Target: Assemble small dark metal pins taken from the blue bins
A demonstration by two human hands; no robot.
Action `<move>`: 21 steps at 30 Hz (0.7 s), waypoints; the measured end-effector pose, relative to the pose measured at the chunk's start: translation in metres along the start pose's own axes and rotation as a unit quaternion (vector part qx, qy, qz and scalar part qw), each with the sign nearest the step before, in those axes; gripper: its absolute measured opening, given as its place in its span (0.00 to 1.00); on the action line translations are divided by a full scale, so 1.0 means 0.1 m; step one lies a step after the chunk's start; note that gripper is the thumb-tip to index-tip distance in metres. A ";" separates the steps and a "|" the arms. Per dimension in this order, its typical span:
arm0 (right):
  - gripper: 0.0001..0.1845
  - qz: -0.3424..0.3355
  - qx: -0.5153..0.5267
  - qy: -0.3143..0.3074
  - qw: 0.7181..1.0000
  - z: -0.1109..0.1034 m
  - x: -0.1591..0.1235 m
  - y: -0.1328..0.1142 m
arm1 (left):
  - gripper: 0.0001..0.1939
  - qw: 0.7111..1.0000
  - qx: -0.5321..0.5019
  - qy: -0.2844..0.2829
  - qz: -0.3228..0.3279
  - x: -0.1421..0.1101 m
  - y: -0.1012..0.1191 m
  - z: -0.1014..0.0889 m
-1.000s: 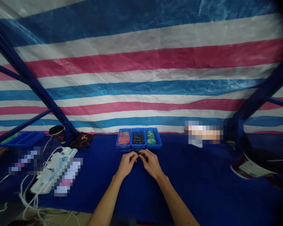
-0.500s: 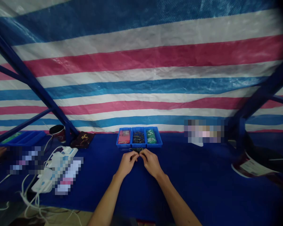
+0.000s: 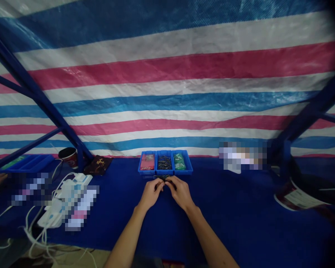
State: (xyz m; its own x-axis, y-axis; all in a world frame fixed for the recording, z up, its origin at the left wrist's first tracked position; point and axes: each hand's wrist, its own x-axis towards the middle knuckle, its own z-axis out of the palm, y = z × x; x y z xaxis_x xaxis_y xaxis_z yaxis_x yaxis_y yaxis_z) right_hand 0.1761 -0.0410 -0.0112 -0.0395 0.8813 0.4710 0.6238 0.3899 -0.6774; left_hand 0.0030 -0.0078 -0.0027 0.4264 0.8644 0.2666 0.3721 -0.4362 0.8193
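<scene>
Now hands [image 3: 152, 194] pinch dark pc [image 3: 163, 178] nr blue bins [image 3: 164, 162]

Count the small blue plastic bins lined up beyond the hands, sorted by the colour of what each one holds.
Blue plastic bin of red packets: 1
Blue plastic bin of dark metal pins: 1
Blue plastic bin of green packets: 1
Total: 3
</scene>
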 end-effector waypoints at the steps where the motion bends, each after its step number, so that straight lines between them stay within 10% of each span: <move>1: 0.10 -0.007 0.018 0.004 1.000 -0.01 0.00 0.00 | 0.16 1.000 -0.002 0.002 -0.001 0.00 0.00 0.00; 21: 0.13 -0.016 -0.018 -0.032 0.999 -0.01 0.00 -0.01 | 0.17 1.000 0.001 0.002 -0.005 0.01 0.00 0.00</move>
State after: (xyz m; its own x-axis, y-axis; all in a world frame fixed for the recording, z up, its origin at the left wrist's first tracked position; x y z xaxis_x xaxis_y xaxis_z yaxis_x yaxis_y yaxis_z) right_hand 0.1762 -0.0419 -0.0098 -0.1077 0.8844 0.4541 0.6496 0.4083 -0.6413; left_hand 0.0027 -0.0069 -0.0026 0.4190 0.8695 0.2616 0.3783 -0.4290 0.8203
